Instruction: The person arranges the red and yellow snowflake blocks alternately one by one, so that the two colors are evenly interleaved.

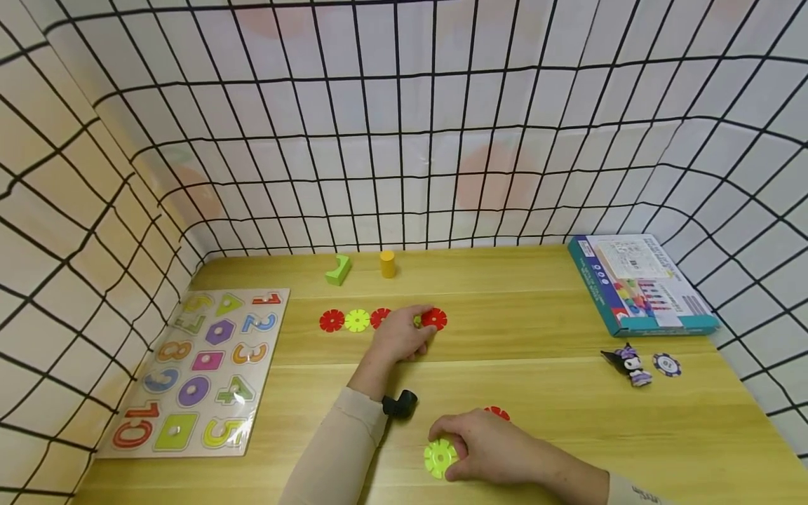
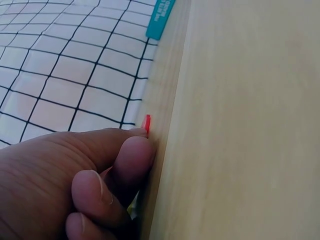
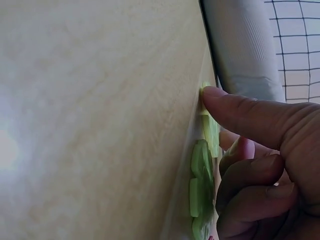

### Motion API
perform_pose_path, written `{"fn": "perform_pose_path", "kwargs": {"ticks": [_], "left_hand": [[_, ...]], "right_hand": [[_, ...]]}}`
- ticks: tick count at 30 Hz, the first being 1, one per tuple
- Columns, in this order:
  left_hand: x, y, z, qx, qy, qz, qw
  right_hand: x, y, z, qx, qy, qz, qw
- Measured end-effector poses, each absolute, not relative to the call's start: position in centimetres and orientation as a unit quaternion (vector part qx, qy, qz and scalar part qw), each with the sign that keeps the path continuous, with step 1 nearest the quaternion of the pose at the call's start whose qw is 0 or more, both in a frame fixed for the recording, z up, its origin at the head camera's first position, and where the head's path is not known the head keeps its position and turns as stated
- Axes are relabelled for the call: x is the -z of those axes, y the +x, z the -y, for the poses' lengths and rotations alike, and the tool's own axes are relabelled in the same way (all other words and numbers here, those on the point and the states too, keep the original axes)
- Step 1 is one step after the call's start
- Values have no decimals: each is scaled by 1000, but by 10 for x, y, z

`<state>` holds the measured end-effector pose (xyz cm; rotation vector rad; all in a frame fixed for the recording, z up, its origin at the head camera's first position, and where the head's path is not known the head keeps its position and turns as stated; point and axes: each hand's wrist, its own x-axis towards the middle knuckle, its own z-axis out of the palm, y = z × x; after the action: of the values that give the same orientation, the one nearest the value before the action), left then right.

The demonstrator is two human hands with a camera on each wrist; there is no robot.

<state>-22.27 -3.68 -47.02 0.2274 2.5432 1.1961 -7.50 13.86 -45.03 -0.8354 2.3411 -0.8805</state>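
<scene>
My left hand (image 1: 399, 335) is at the right end of a row of flat notched discs. Its thumb and index finger pinch a red notched disc (image 1: 434, 319), whose edge (image 2: 147, 122) shows past the fingertips in the left wrist view. A yellow-green disc (image 1: 417, 320) is mostly hidden under the fingers. To the left lie a red disc (image 1: 381, 318), a yellow-green disc (image 1: 357, 320) and another red disc (image 1: 332, 320). Near the front, my right hand (image 1: 489, 449) pinches a yellow-green notched disc (image 1: 440, 458) at its edges. Behind this hand a red disc (image 1: 497, 412) is partly covered.
A number-and-shape puzzle board (image 1: 208, 372) lies at left. Toward the back stand a green notched block (image 1: 339, 270) and an orange cylinder (image 1: 388, 264). At right are a boxed set (image 1: 644, 284), a small figurine (image 1: 630, 365) and a poker chip (image 1: 667, 365).
</scene>
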Motion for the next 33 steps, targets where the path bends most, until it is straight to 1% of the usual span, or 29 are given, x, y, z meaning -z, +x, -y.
{"fn": "perform_pose_path", "kwargs": {"ticks": [5, 10, 12, 18, 22, 27, 33], "left_hand": [[469, -222, 37, -418, 77, -891, 159], [469, -222, 37, -421, 72, -889, 163], [469, -222, 37, -419, 71, -891, 162], [468, -222, 36, -418, 68, -892, 159], [467, -221, 36, -417, 67, -892, 162], [466, -221, 35, -409, 66, -895, 162], [466, -221, 35, -407, 68, -896, 162]], "right_hand": [[448, -76, -138, 307, -311, -868, 235], [447, -76, -140, 309, -317, -874, 199], [445, -77, -141, 322, -315, -870, 202], [437, -85, -148, 373, -302, -843, 241], [429, -97, -155, 414, -270, -833, 251], [421, -118, -165, 466, -195, -833, 224], [415, -148, -174, 504, -137, -837, 164]]}}
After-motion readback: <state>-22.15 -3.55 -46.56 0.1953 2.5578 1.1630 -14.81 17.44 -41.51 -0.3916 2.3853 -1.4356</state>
